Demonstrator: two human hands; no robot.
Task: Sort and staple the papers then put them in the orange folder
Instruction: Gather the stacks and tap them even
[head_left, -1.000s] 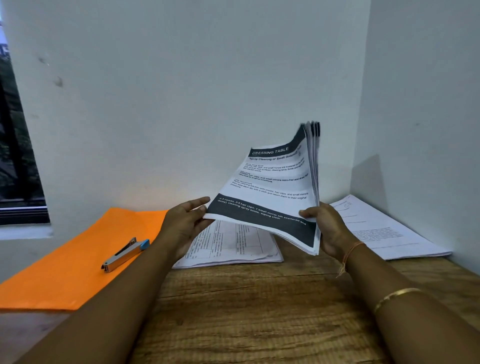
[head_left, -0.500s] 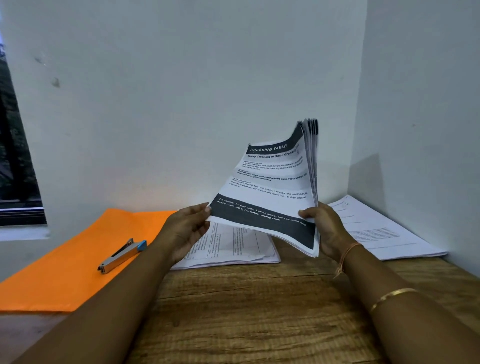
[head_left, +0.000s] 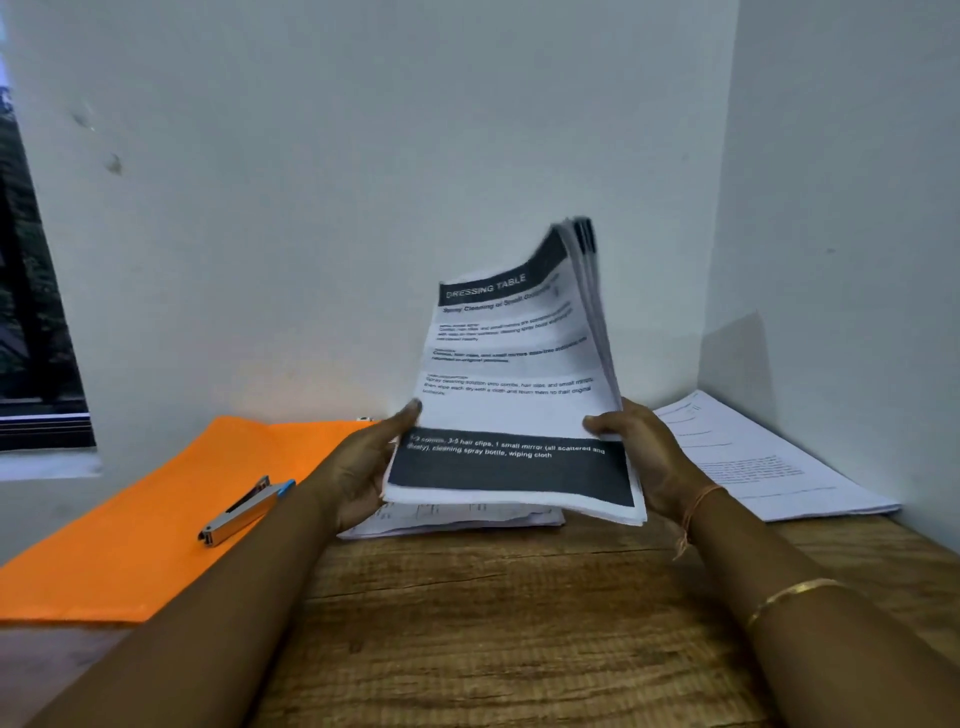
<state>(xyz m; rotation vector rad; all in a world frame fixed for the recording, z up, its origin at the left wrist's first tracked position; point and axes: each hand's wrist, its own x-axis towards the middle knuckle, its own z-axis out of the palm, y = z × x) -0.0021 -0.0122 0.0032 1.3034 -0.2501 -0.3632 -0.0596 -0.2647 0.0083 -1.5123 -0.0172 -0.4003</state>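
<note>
- The left hand (head_left: 363, 467) and the right hand (head_left: 641, 457) held a thick stack of white printed papers (head_left: 511, 410) with black bands, above the brown wooden table (head_left: 493, 634).
- The left thumb lay on the front sheet at the 9 o'clock edge. The other fingers went behind the stack and were hidden, so this hand clamped the papers.
- The right hand gripped the 3 o'clock edge in the same way, with the thumb in front.
- The stack leaned with its top edge toward 12 o'clock, and the sheets fanned apart at the top right corner.
- The flat orange paper folder (head_left: 130, 535) lay on the table at 9 o'clock from the stack. A silver metal stapler with a blue end (head_left: 244, 512) rested on it.
- A second pile of white sheets (head_left: 467, 519) lay flat on the table at 6 o'clock of the held stack. Whether the two touched, I cannot tell.
- A third pile of white printed sheets (head_left: 769, 467) lay at 3 o'clock, in the corner of the white walls.
- The right forearm wore a thin gold bangle (head_left: 795, 592).
</note>
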